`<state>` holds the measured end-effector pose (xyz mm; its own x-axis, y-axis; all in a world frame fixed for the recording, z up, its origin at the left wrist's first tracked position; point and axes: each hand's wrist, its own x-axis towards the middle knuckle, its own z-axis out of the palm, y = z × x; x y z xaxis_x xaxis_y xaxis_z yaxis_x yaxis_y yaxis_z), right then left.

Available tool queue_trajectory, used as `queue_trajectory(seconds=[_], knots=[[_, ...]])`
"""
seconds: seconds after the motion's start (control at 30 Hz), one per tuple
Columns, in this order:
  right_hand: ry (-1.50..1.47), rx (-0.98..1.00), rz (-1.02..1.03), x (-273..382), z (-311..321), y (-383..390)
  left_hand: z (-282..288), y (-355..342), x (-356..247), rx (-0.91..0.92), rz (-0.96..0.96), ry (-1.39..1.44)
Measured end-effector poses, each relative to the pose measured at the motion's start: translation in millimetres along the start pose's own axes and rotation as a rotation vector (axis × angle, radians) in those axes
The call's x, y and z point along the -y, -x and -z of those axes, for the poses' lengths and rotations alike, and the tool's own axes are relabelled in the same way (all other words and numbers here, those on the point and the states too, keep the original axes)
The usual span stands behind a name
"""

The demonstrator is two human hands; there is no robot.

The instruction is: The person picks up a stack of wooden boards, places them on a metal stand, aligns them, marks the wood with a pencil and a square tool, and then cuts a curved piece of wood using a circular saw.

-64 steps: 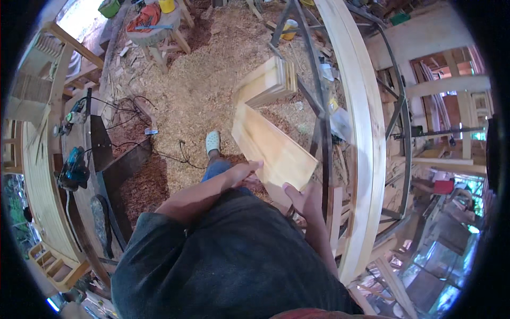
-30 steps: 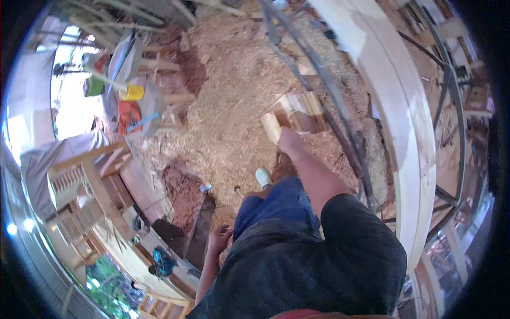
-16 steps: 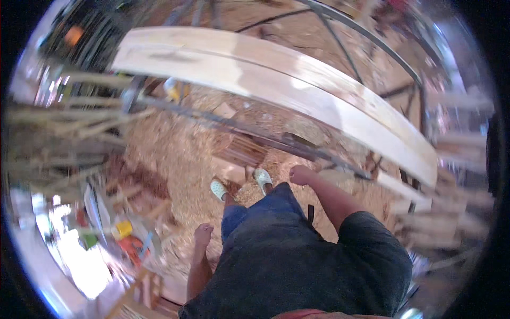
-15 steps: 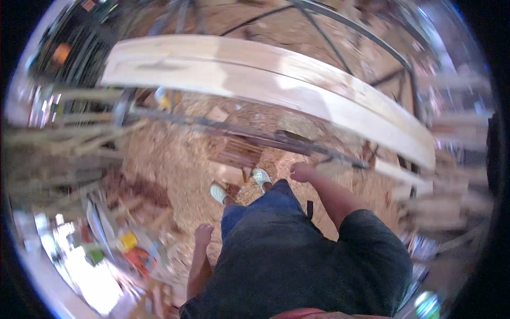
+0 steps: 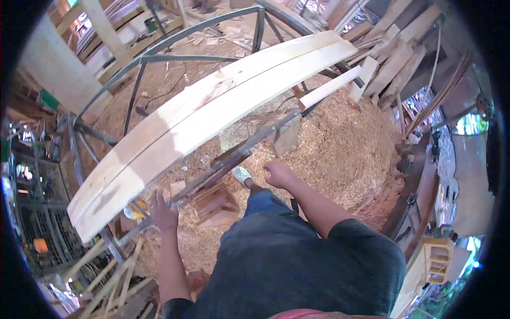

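Observation:
Two long pale wooden boards (image 5: 212, 114) lie side by side, slanting across a dark metal frame (image 5: 199, 56) in front of me. My left hand (image 5: 164, 211) is beside the frame's near bar (image 5: 223, 165), fingers stretched out toward the near board and nothing held. Whether it touches the bar I cannot tell. Farther right, my right hand (image 5: 277, 174) hangs over the shavings, short of the bar, its fingers curled in and no object showing in them. A short pale wood strip (image 5: 330, 87) rests at the right end of the near bar.
Wood shavings (image 5: 345, 143) cover the floor. A small wooden crate-like piece (image 5: 215, 204) lies under the near bar by my shoe (image 5: 241, 175). Stacked timber (image 5: 396, 69) stands at the far right. Thin sticks (image 5: 119, 284) lie at the lower left, and a wooden rack (image 5: 440, 260) at the lower right.
My view has turned, so the boards now slant up to the right. My left hand has risen from beside my body to the near bar. My right hand remains away from the boards.

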<state>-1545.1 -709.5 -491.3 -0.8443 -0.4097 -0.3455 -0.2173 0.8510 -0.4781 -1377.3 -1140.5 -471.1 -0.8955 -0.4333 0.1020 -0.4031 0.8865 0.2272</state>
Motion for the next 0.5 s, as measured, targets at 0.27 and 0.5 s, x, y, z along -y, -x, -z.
queue_trajectory(seconds=[0.27, 0.5], knots=[[0.424, -0.449, 0.491, 1, 83, -158, -34, -114, -87, 0.211, -0.199, -0.232], [0.534, -0.477, 0.633, -48, 96, -258, -79, -169, -108, 0.118, -0.183, -0.359]])
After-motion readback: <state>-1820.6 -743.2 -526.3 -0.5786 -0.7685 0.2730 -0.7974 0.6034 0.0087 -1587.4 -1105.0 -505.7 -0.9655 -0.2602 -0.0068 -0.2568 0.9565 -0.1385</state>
